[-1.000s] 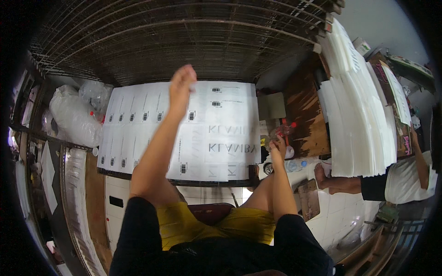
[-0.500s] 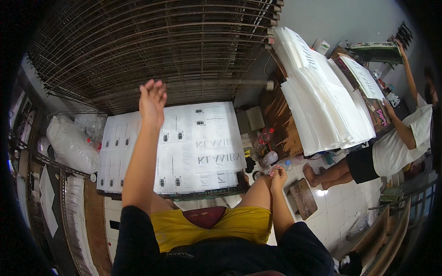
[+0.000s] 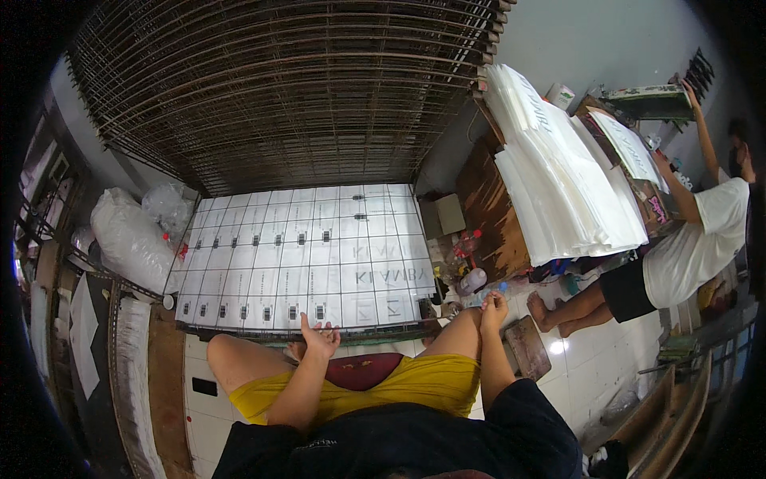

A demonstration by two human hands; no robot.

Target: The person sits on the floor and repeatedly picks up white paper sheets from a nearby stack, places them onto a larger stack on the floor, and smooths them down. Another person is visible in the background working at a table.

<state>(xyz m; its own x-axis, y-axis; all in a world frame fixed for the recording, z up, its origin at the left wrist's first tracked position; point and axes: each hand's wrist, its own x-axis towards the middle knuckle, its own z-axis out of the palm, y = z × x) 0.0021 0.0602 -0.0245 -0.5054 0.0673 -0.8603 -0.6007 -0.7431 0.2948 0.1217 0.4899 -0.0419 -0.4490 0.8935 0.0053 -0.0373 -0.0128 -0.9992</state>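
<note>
Left hand (image 3: 321, 340): fingers spread, near the printed white sheets (image 3: 299, 279). Right hand (image 3: 495, 307): at right knee (image 3: 461, 329), finger state cannot be told

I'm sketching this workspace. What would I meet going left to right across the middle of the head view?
Bulging plastic bag, printed white sheets, right hand, co-worker's bare feet, co-worker's black shorts, co-worker's white shirt.

1 head-worn fisheye, looking down, near the hands (image 3: 321, 341)
</note>
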